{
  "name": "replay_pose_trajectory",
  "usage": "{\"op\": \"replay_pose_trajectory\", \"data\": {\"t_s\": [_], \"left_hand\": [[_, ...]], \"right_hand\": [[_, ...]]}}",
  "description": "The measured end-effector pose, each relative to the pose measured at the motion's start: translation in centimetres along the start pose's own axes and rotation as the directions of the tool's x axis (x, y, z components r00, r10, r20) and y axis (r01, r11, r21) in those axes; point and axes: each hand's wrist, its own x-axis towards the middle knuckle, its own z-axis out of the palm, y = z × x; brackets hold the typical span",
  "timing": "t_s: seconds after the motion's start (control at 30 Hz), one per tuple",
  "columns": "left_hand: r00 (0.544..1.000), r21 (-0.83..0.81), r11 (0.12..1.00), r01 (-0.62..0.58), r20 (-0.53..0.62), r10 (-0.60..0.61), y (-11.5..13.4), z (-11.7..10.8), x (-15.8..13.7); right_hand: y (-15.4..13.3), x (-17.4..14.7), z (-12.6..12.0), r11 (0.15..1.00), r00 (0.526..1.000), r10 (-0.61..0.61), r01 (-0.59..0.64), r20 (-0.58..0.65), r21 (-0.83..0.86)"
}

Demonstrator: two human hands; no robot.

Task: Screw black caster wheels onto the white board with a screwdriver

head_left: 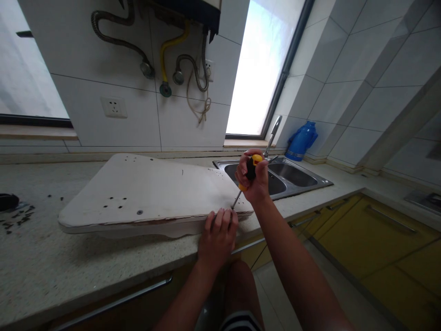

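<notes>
My right hand (253, 177) grips the yellow and black handle of a screwdriver (237, 199). Its shaft slants down to the near edge of a white board (165, 188), close to the right end. Beside the screwdriver's tip, the bent fingers of my left hand (217, 234) press together over that edge; the thumb is hidden. The board lies raised on the counter, with small dark holes in its face, a grey round fitting near the front, and a cracked, peeling front edge. What the tip meets is too small to make out.
Several small dark screws (24, 216) lie scattered on the speckled counter (113, 266) at left, next to a black object (8, 201). A steel double sink (303, 177) with a tap (274, 131) adjoins the board. Behind stands a blue thermos (300, 141). Hoses hang below a wall heater (193, 14).
</notes>
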Motion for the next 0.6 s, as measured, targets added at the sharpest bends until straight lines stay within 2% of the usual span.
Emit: {"op": "replay_pose_trajectory", "data": {"t_s": [0.13,0.3,0.6], "left_hand": [[1.0,0.001,1.0,0.003,0.001,-0.003,0.0,-0.1,0.0],[1.0,-0.006,1.0,0.0,-0.006,0.0,-0.1,0.0,-0.1],[1.0,-0.001,1.0,0.003,0.002,-0.003,0.0,0.1,-0.1]], "right_hand": [[-0.1,0.3,-0.5,0.998,0.996,-0.035,0.029,-0.084,-0.062],[-0.8,0.5,-0.7,0.994,0.985,0.003,-0.021,-0.173,-0.103],[-1.5,0.6,-0.1,0.997,0.993,0.072,-0.073,-0.092,-0.003]]}}
